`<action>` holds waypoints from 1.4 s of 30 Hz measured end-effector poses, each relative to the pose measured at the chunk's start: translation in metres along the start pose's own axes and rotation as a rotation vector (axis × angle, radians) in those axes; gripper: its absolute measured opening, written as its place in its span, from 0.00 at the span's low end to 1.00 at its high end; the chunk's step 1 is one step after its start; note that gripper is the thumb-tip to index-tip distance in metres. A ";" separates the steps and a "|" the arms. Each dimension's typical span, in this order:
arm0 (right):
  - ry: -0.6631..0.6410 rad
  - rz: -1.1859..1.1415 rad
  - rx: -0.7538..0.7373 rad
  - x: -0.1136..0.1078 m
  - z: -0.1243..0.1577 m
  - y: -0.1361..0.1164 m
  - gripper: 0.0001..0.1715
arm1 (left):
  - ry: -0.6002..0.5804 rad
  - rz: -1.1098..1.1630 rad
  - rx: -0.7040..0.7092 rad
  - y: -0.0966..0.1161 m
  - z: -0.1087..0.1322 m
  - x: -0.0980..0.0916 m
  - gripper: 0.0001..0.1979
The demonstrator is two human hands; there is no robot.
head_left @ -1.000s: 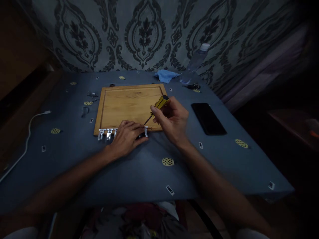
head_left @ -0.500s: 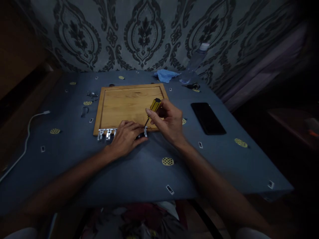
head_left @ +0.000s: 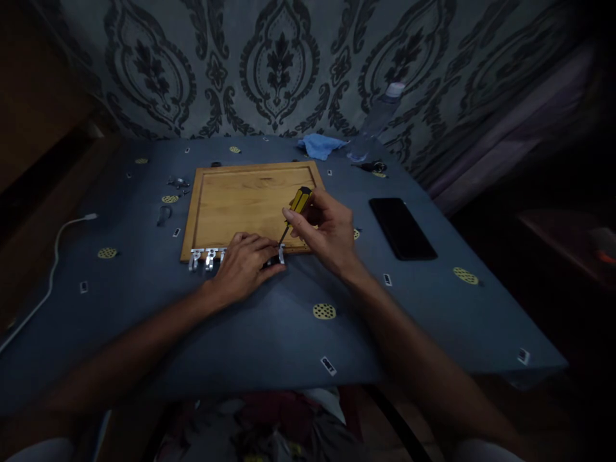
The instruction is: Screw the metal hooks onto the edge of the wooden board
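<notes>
My right hand [head_left: 332,231] grips a screwdriver [head_left: 301,202] with a yellow and black handle, tilted, its shaft pointing down and left. The tip meets a silver metal hook [head_left: 282,255] at the front edge of a wooden board [head_left: 250,199]; any screw there is too small to make out. My left hand [head_left: 246,264] lies over this edge, fingers together on top and thumb in front, closed on the hook and the board's edge. More metal hooks [head_left: 210,258] show along the edge to its left; those under my hand are hidden.
A black phone [head_left: 402,228] lies right of the board. Behind stand a clear bottle [head_left: 378,122] and a blue cloth [head_left: 321,146], with a dark object [head_left: 371,166] nearby. Small metal pieces [head_left: 178,183] and a clear curved piece [head_left: 164,215] lie left. A white cable [head_left: 56,256] runs along the left.
The screwdriver handle and my right hand have shifted very slightly upward. My left hand and the board look the same.
</notes>
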State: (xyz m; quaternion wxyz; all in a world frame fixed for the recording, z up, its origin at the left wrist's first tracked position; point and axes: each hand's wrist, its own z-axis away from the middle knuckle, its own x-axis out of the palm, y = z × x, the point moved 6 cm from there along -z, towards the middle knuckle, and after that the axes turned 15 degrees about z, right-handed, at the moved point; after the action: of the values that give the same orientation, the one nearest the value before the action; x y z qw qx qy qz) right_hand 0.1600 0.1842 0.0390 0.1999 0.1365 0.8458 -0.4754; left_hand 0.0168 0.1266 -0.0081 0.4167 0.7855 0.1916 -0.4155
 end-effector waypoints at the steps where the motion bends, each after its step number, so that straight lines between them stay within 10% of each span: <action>1: -0.026 -0.007 -0.003 0.000 0.000 0.000 0.27 | 0.002 0.002 -0.001 0.000 0.000 0.000 0.15; 10: -0.199 -0.038 -0.039 -0.001 -0.004 -0.005 0.26 | -0.007 0.014 0.010 -0.001 0.000 0.000 0.15; 31: 0.251 0.029 -0.006 -0.006 0.007 -0.002 0.26 | 0.017 -0.016 0.027 0.000 0.000 0.000 0.16; 42: 0.187 0.091 -0.039 -0.002 0.007 0.000 0.23 | -0.010 -0.023 0.013 0.000 -0.001 0.001 0.16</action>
State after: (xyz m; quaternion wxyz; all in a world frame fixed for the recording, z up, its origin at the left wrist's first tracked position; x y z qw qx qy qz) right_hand 0.1634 0.1783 0.0367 0.1441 0.2148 0.8629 -0.4343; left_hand 0.0175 0.1269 -0.0083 0.4077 0.7838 0.1960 -0.4253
